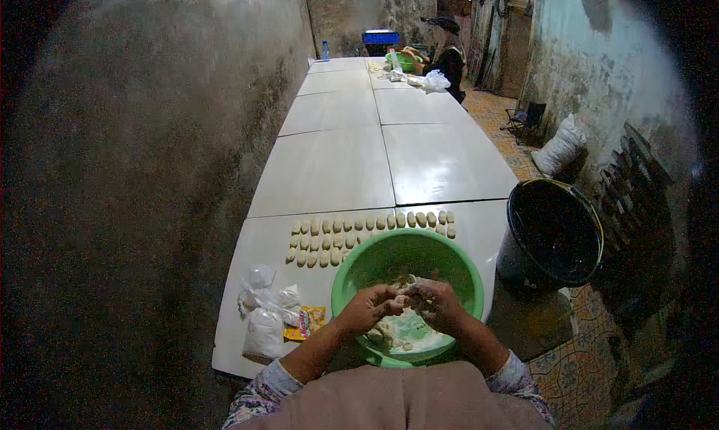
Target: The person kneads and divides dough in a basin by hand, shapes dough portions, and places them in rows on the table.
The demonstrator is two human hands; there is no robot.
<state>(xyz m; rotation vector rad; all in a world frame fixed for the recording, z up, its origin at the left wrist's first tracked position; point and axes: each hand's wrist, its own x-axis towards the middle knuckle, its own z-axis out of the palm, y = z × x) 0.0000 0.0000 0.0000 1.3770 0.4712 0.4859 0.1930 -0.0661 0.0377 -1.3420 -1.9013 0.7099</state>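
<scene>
On the long white table [322,168], dough pieces [326,242] are laid in rows, probably to prevent sticking. A small dough lump [402,300] is pinched by the curled fingers of the left hand [368,309] and right hand [437,307], above the green basin [466,276], perhaps so that crumbs are caught.

Stained walls [172,130] (pale blue at right) flank a long white table [329,164] and patterned floor [575,351].
</scene>
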